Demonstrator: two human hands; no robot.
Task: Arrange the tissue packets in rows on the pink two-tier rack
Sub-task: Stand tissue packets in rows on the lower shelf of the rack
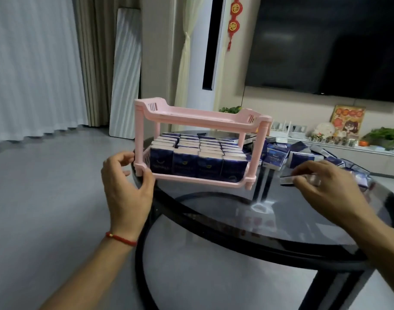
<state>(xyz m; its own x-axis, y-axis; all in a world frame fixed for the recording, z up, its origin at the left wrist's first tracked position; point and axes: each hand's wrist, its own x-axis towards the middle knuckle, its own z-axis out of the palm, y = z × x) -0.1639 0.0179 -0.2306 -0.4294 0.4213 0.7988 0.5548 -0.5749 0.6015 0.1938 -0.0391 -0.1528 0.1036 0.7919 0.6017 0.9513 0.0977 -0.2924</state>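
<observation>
- The pink two-tier rack stands on the round dark glass table, near its far left edge.
- Its lower tier is packed with dark blue tissue packets standing upright in neat rows — four across at the front, several rows deep.
- The upper tier looks bare from this angle, though its floor is only partly in sight.
- The left hand has its grip on the rack's front left post, thumb and fingers curled round it near the bottom; a red cord circles that wrist.
- The right hand pinches a single packet between fingers and thumb, just above the table, to the right of the rack.
- A loose heap of packets lies on the table behind that hand — tumbled, not in rows.
</observation>
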